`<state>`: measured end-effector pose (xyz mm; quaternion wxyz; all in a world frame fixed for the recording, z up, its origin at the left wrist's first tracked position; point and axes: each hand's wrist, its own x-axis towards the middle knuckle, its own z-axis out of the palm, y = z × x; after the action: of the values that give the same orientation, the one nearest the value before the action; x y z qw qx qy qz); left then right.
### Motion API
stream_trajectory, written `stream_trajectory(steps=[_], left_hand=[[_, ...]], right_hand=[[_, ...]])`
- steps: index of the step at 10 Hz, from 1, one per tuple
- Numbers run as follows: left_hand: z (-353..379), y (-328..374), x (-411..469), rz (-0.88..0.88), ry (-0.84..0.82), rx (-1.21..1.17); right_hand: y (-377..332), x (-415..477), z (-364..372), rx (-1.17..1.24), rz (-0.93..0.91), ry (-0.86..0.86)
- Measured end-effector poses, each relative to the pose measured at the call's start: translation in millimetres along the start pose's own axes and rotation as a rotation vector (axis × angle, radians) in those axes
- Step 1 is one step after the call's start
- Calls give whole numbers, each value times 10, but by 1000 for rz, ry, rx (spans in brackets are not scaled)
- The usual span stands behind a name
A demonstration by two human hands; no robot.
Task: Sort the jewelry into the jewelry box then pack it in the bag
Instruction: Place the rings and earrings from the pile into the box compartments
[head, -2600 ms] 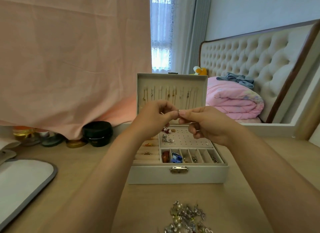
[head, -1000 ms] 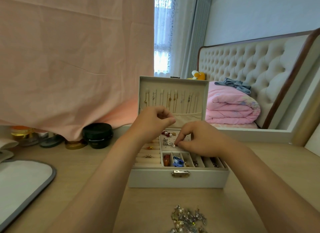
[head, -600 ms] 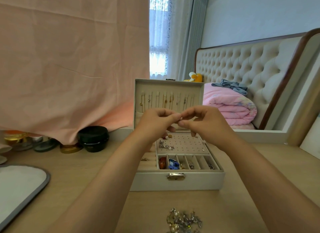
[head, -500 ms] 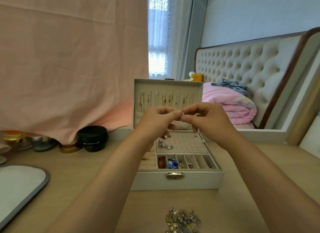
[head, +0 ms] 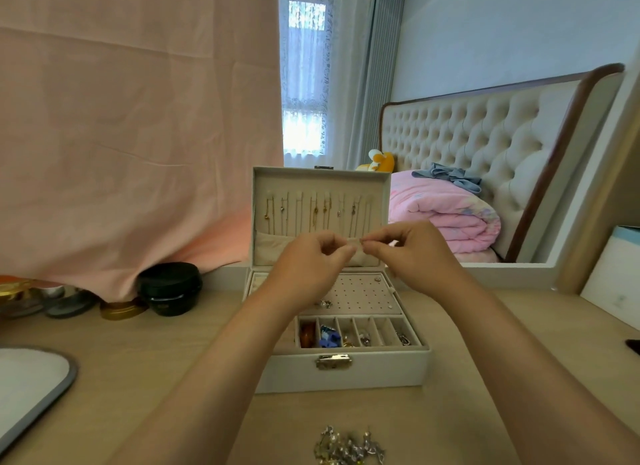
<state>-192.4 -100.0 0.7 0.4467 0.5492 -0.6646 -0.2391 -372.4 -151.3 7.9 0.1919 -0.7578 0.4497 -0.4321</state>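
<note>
Tiny pale jewelry piece [head: 360,242] is pinched at both ends: my left hand [head: 308,267] grips one, my right hand [head: 412,253] the other. It lies crosswise, left to right, but it's too small to tell which end leads. It's up in front of the raised lid of the open white leather jewelry box [head: 346,374], whose clasp faces me on the light wooden desk [head: 138,360]. The silvery jewelry heap [head: 348,447] lies nearer me.

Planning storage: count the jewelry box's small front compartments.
6, in one row along the jewelry box front, behind the clasp: leftmost holds an orange piece, next a blue one, four more rightward. The left arm may hide others.
</note>
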Motion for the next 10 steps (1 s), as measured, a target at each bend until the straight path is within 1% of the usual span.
stream_trajectory(steps=[1, 2, 3, 4, 6, 8, 9, 10], left_hand=[[71, -99, -13, 81, -72, 344], [99, -131, -32, 83, -135, 491], [120, -146, -44, 91, -197, 579], [127, -156, -64, 72, -244, 631], [158, -144, -81, 75, -246, 666], [169, -161, -75, 87, -241, 673], [165, -160, -79, 94, -241, 677], [164, -162, -84, 101, -241, 678]], right_hand=[[163, -36, -53, -296, 77, -42], [215, -79, -58, -382, 119, -100], [214, -95, -24, -453, 99, -127], [208, -96, -13, -552, 52, -115], [189, -94, -4, -715, -54, -148], [207, -119, 26, -758, -121, -138], [200, -120, 29, -777, -120, -156], [184, -113, -27, -769, -82, -184]])
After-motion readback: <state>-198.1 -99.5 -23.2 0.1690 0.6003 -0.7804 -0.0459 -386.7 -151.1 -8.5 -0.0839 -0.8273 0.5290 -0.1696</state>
